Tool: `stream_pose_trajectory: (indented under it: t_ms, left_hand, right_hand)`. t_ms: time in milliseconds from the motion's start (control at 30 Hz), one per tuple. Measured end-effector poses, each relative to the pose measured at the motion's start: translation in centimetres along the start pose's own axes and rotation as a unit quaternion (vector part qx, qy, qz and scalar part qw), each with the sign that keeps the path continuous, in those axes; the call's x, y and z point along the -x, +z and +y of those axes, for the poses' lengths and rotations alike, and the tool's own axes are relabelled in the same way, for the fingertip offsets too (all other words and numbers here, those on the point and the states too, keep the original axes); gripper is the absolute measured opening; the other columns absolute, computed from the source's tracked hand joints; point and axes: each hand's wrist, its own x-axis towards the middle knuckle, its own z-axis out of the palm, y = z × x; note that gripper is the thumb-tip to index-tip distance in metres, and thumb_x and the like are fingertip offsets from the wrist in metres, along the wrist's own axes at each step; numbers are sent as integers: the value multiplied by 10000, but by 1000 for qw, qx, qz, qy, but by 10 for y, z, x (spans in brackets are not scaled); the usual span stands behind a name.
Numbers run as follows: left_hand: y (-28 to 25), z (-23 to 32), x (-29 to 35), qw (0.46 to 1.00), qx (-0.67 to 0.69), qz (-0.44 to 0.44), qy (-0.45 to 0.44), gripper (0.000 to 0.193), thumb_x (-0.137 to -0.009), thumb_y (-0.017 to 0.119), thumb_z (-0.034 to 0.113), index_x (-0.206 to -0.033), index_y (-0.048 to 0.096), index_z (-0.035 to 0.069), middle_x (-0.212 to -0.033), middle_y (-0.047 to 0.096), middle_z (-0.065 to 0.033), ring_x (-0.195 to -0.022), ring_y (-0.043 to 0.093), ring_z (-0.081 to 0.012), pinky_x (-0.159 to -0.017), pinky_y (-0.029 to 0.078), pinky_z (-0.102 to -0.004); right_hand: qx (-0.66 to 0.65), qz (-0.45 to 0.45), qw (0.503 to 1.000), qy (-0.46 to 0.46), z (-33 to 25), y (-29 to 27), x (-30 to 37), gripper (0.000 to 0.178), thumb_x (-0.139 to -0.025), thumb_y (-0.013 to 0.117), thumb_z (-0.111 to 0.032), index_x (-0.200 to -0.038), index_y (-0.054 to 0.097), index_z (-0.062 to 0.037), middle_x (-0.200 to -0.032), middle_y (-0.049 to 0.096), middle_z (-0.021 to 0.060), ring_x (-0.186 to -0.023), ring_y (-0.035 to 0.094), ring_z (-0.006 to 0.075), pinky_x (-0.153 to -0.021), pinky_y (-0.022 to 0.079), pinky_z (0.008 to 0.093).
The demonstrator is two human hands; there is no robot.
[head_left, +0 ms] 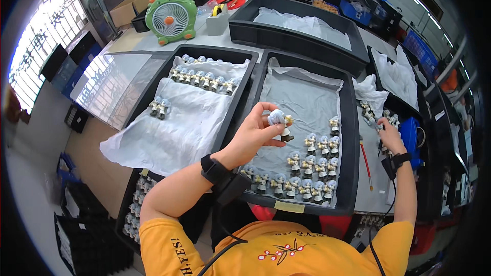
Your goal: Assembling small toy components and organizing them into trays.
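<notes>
My left hand is closed on a small figurine with pale blue hair and dark feet. It holds it above a black tray lined with white sheeting. Several similar figurines stand in rows in that tray's near and right part. At the right, my right hand reaches to a cluster of figurines beside crumpled white sheeting. Its fingers are bent together, and what they hold is too small to name. A red-handled brush lies on the table between tray and right hand.
A second lined tray on the left has more figurines in rows. Behind are a large black bin, a green fan and a tape dispenser. A blue container sits by my right wrist. Below left, another tray holds figurines.
</notes>
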Motion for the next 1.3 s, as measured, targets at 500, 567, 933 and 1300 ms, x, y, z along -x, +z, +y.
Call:
stream_pose_trajectory:
  t_ms: [500,567,933,1300]
  left_hand:
    - [-3,1,-2,995,83,20,41,332,-891,540,82,-1143,329,124,-1143,546,-133,-1028,576,-233,-841,502,-403]
    - [-4,1,-1,994,95,28,43,340,-891,538,79,-1162,338,123,-1149,545,-130,-1026,577,-229,-835,502,-397]
    - [-9,0,-4,989,130,58,47,337,-913,495,86,-1229,381,106,-1181,552,-89,-996,581,-182,-807,493,-351]
    - [-10,1,-5,990,112,74,53,354,-901,520,97,-1228,384,94,-1108,541,-45,-968,581,-144,-800,503,-321]
  right_hand:
    - [-667,-233,689,-161,-182,-63,26,243,-946,482,-258,-916,558,-30,-733,464,2,-740,461,93,-674,368,219]
    - [-570,-74,778,-256,-214,-41,25,251,-936,489,-231,-839,581,-19,-761,489,4,-697,469,92,-693,379,248]
    - [-529,-181,800,-217,-261,38,27,397,-960,448,-224,-1329,394,-86,-715,525,0,-509,421,27,-458,331,170]
    - [-317,-67,883,-340,-266,41,32,414,-858,531,-14,-1268,484,-48,-855,611,116,-638,580,191,-568,460,254]
